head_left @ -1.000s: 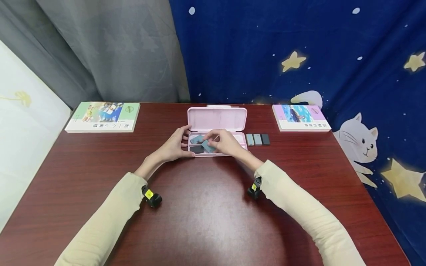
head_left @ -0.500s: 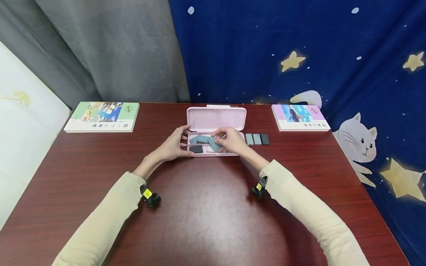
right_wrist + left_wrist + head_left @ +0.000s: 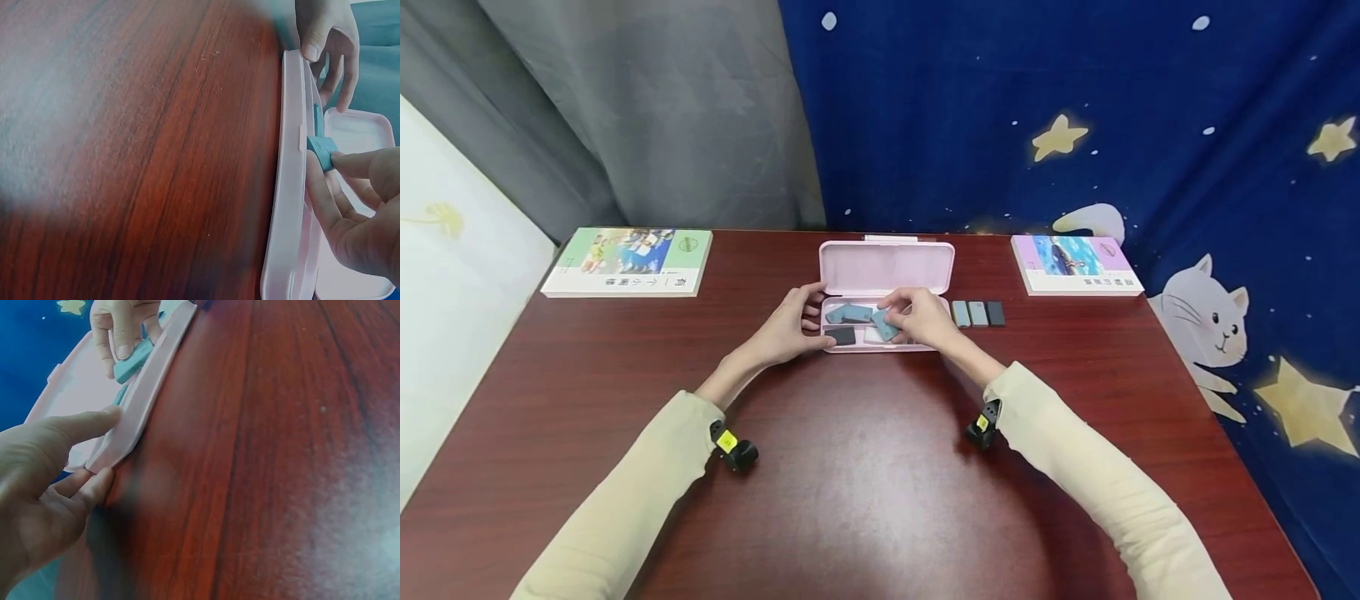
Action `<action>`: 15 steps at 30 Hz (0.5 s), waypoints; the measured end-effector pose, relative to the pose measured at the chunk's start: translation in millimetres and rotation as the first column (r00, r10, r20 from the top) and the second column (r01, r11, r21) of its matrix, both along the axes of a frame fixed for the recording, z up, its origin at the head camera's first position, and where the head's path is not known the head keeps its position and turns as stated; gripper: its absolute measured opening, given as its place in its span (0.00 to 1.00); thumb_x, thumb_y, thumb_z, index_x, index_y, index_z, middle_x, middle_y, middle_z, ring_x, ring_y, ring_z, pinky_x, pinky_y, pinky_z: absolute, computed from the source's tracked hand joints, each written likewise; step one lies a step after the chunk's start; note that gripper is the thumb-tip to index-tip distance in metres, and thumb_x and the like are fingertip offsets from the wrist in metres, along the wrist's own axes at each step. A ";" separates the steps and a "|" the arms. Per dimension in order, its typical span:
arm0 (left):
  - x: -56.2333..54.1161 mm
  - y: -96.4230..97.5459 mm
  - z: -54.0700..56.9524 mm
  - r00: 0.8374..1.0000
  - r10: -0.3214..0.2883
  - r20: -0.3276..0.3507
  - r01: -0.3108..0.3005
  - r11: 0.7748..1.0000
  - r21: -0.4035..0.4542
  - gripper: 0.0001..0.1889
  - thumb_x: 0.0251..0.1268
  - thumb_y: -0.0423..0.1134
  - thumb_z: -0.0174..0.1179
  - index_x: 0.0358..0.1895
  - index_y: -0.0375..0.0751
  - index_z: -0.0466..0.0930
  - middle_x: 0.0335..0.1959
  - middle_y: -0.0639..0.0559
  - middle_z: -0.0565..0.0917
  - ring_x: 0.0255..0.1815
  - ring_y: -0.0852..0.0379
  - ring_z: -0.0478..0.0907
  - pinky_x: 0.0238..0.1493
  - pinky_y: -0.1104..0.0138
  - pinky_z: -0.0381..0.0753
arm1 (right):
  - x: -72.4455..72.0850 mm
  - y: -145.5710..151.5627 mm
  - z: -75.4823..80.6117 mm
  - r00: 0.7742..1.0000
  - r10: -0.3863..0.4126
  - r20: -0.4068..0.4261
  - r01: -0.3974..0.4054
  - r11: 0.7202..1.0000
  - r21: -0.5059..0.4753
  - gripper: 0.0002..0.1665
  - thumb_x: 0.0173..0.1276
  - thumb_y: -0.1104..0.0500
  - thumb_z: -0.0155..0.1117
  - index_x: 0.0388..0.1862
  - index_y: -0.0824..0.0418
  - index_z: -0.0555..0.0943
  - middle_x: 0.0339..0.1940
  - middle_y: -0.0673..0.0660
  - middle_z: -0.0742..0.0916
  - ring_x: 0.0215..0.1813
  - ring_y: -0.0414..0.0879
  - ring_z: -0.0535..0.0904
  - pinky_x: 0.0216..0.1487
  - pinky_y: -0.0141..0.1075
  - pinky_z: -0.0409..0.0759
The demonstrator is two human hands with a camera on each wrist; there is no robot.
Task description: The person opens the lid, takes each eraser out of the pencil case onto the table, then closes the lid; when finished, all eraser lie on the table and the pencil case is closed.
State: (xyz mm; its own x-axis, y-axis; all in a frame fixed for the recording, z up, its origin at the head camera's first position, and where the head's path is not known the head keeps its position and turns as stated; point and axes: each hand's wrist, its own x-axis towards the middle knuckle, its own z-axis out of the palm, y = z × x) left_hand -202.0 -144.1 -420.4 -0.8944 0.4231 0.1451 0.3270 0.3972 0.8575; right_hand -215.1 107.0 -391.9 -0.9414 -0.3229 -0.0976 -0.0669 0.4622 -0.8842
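A pink pencil case (image 3: pixel 886 271) stands with its lid up at the back middle of the table. My left hand (image 3: pixel 790 325) holds the case's left end, thumb at the front rim and fingers round the outside. Between thumb and fingertips, my right hand (image 3: pixel 921 319) pinches a blue eraser (image 3: pixel 322 153) tilted over the front compartment. Blue erasers (image 3: pixel 856 313) lie in the back compartment. In front of them are a dark eraser (image 3: pixel 842 336) and a white piece (image 3: pixel 872 335), partly covered. My right hand hides the case's right part.
Right of the case, three small blocks (image 3: pixel 977 314) stand in a row, two pale blue and one dark. A green-covered book (image 3: pixel 628 262) lies at the back left, a purple-covered book (image 3: pixel 1075 265) at the back right. Curtains hang behind the table (image 3: pixel 865 483).
My right hand has shifted slightly right with the blue eraser, mostly in the first half second. That uncovered more of the back compartment and the white piece. My left hand stays at the case's end.
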 end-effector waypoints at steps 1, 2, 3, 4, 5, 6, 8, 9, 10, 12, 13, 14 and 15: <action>0.1 -0.3 -1.1 1.000 -0.001 -0.006 0.001 1.000 0.006 0.48 0.47 0.27 0.73 0.72 0.29 0.54 0.59 0.31 0.65 0.53 0.40 0.70 0.51 0.54 0.79 | -0.1 0.0 0.1 1.000 0.001 0.003 -0.001 1.000 -0.002 0.10 0.65 0.71 0.62 0.45 0.68 0.82 0.31 0.61 0.82 0.29 0.46 0.81 0.28 0.40 0.85; 0.1 -0.6 -1.9 1.000 -0.002 -0.007 0.003 1.000 0.009 0.48 0.47 0.26 0.73 0.72 0.29 0.54 0.59 0.31 0.65 0.52 0.40 0.71 0.51 0.54 0.79 | -0.3 0.1 0.3 1.000 0.002 0.006 -0.002 1.000 -0.003 0.10 0.64 0.71 0.62 0.45 0.68 0.82 0.31 0.61 0.82 0.29 0.46 0.81 0.28 0.40 0.85; 0.1 -0.7 -2.6 1.000 -0.004 -0.008 0.004 1.000 0.013 0.48 0.47 0.26 0.73 0.71 0.28 0.54 0.58 0.31 0.65 0.52 0.40 0.71 0.51 0.54 0.79 | -0.4 0.2 0.5 1.000 0.005 0.009 -0.005 1.000 -0.004 0.10 0.64 0.71 0.62 0.45 0.69 0.82 0.31 0.60 0.82 0.29 0.46 0.81 0.29 0.41 0.85; 0.0 -0.8 -3.4 1.000 -0.006 -0.011 0.006 1.000 0.013 0.48 0.47 0.26 0.73 0.71 0.28 0.54 0.58 0.31 0.65 0.52 0.40 0.72 0.51 0.54 0.79 | -0.6 0.3 0.9 1.000 0.007 0.012 -0.007 1.000 -0.007 0.10 0.64 0.71 0.62 0.45 0.69 0.82 0.31 0.60 0.82 0.29 0.46 0.81 0.29 0.41 0.85; 0.1 -0.9 -3.4 1.000 -0.006 -0.012 0.006 1.000 0.012 0.48 0.47 0.26 0.73 0.71 0.28 0.54 0.58 0.31 0.65 0.52 0.40 0.72 0.50 0.55 0.79 | -0.7 0.3 1.3 1.000 0.008 0.017 -0.008 1.000 -0.011 0.10 0.64 0.71 0.62 0.45 0.69 0.82 0.31 0.60 0.82 0.29 0.46 0.81 0.29 0.41 0.85; 0.2 -1.2 -3.5 1.000 -0.005 -0.012 0.005 1.000 0.011 0.48 0.47 0.26 0.73 0.71 0.28 0.54 0.58 0.31 0.65 0.52 0.41 0.72 0.50 0.55 0.79 | -0.9 0.4 1.6 1.000 0.009 0.022 -0.009 1.000 -0.015 0.10 0.64 0.71 0.62 0.45 0.69 0.82 0.32 0.60 0.82 0.29 0.46 0.81 0.29 0.41 0.85; 0.2 -1.5 -3.5 1.000 -0.003 -0.013 0.003 1.000 0.012 0.48 0.47 0.26 0.73 0.71 0.28 0.54 0.58 0.31 0.65 0.52 0.41 0.72 0.50 0.55 0.79 | -1.1 0.8 2.3 1.000 0.004 0.027 -0.004 1.000 -0.013 0.10 0.64 0.71 0.62 0.44 0.69 0.83 0.32 0.60 0.82 0.29 0.46 0.82 0.29 0.41 0.85; 0.1 -1.5 -3.6 1.000 -0.001 -0.013 0.001 1.000 0.013 0.48 0.47 0.26 0.73 0.71 0.28 0.54 0.58 0.31 0.65 0.52 0.41 0.72 0.51 0.56 0.79 | -1.3 1.2 2.1 1.000 0.001 0.030 -0.001 1.000 -0.017 0.10 0.63 0.71 0.62 0.44 0.69 0.83 0.32 0.60 0.82 0.29 0.46 0.82 0.29 0.41 0.85; 0.1 -1.5 -3.6 1.000 0.001 -0.013 0.000 1.000 0.014 0.48 0.47 0.26 0.73 0.71 0.28 0.54 0.58 0.31 0.65 0.52 0.41 0.72 0.51 0.56 0.79 | -1.2 1.7 2.3 0.999 -0.005 0.032 0.006 1.000 -0.021 0.10 0.63 0.71 0.63 0.44 0.69 0.83 0.32 0.61 0.83 0.29 0.47 0.82 0.28 0.41 0.85; 0.5 -1.5 -3.4 1.000 0.003 -0.010 -0.003 1.000 0.015 0.48 0.47 0.26 0.73 0.71 0.28 0.54 0.58 0.32 0.65 0.52 0.42 0.72 0.51 0.57 0.79 | -0.9 2.9 2.5 0.999 -0.021 0.033 0.022 0.999 -0.031 0.11 0.63 0.71 0.63 0.44 0.69 0.83 0.32 0.61 0.83 0.28 0.48 0.83 0.28 0.40 0.85; 0.8 -1.5 -3.5 1.000 0.004 -0.009 -0.004 1.000 0.015 0.48 0.47 0.26 0.73 0.71 0.28 0.54 0.58 0.32 0.65 0.52 0.42 0.72 0.51 0.57 0.79 | -0.4 3.5 2.4 0.999 -0.030 0.035 0.031 0.999 -0.032 0.11 0.62 0.71 0.63 0.44 0.69 0.83 0.32 0.62 0.84 0.28 0.48 0.83 0.27 0.40 0.85; 1.3 -1.6 -3.5 1.000 0.006 -0.004 -0.006 1.000 0.013 0.48 0.46 0.26 0.74 0.72 0.29 0.54 0.58 0.32 0.66 0.52 0.42 0.72 0.51 0.57 0.80 | 0.1 4.2 2.0 0.999 -0.035 0.042 0.037 0.998 -0.041 0.11 0.62 0.71 0.63 0.44 0.69 0.83 0.32 0.62 0.84 0.28 0.48 0.83 0.27 0.40 0.85; 2.1 -1.6 -3.7 1.000 0.003 -0.003 -0.003 1.000 0.010 0.48 0.47 0.26 0.74 0.71 0.28 0.54 0.58 0.32 0.65 0.52 0.42 0.72 0.51 0.57 0.79 | 0.9 4.8 1.6 0.998 -0.039 0.052 0.041 0.998 -0.048 0.11 0.62 0.71 0.63 0.44 0.69 0.83 0.31 0.62 0.84 0.28 0.48 0.83 0.27 0.41 0.85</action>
